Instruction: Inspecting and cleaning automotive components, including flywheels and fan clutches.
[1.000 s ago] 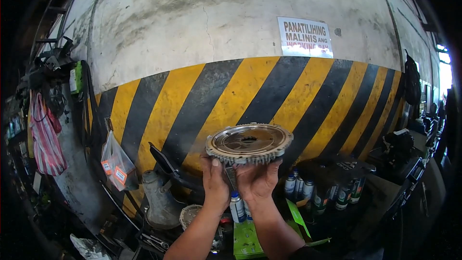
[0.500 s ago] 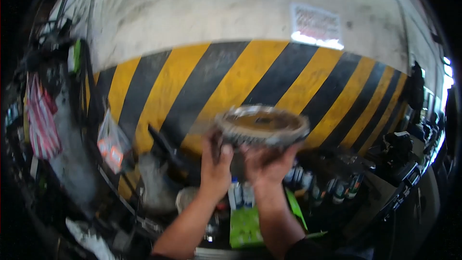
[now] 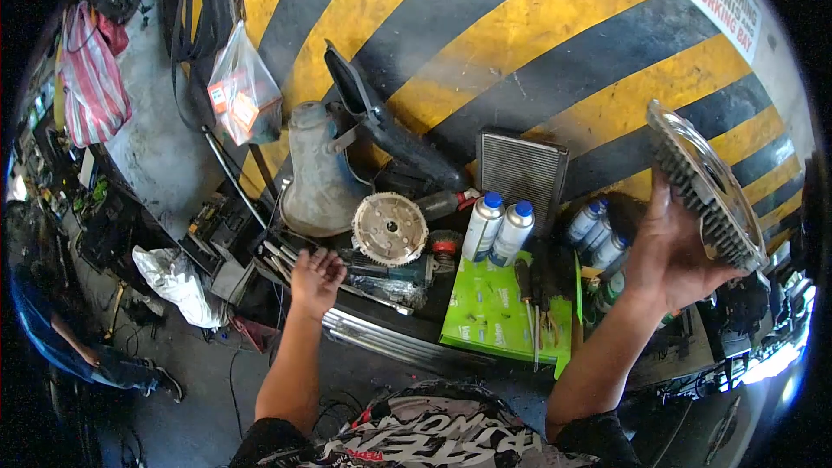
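Observation:
My right hand (image 3: 663,264) is raised at the right, closed on the lower edge of a flywheel (image 3: 706,186). That round metal wheel is tilted nearly on edge, its coarse rim teeth facing left. Empty, with fingers apart, my left hand (image 3: 317,282) hovers over the front of the bench by some long metal tools (image 3: 279,262). Just beyond it lies a second round metal disc (image 3: 390,228) with holes and a toothed rim. A grey bell-shaped metal housing (image 3: 316,173) stands behind that disc.
Two blue-capped cans (image 3: 498,230) stand by a green cardboard sheet (image 3: 485,308) bearing a screwdriver (image 3: 525,295). Behind them a finned radiator core (image 3: 520,172) leans on the striped wall (image 3: 485,61). A plastic bag (image 3: 245,91) hangs at left. Another person (image 3: 74,334) is at far left.
Both hands held the flywheel in front; now only my right hand has it, farther right and tilted upward. My left hand has let go and moved left. The view has turned down towards the bench.

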